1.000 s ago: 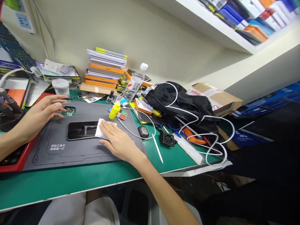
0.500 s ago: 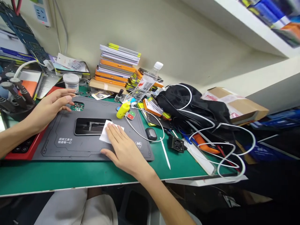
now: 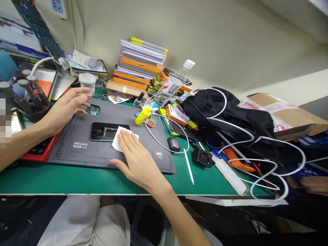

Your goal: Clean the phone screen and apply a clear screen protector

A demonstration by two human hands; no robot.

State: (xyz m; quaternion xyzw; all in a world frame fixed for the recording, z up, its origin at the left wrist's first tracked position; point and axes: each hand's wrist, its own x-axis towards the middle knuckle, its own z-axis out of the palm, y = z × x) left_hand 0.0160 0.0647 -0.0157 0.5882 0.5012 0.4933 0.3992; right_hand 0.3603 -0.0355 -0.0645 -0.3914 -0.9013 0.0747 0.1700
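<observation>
Legible text is confined to the mat [image 3: 153, 140]: two white lines, left of the right fingers [image 3: 125, 140] and nearer the bench [image 3: 102, 181] edge than the left fingers [image 3: 81, 98]. Upper line: 武校工具, followed by a small round mark, unresolved. Lower line: 道每一 at centre; the signs at either end cannot be certified. A white badge [image 3: 159, 155], right of the right fingers, bears an illegible device. The bottle [image 3: 171, 85], beyond and right of the right fingers, carries a red mark and fine print, unreadable. Red lettering on the box [image 3: 288, 114], far right of the right fingers, is also unreadable. Print on the jar [image 3: 87, 80], just beyond the left fingers, is too small.
</observation>
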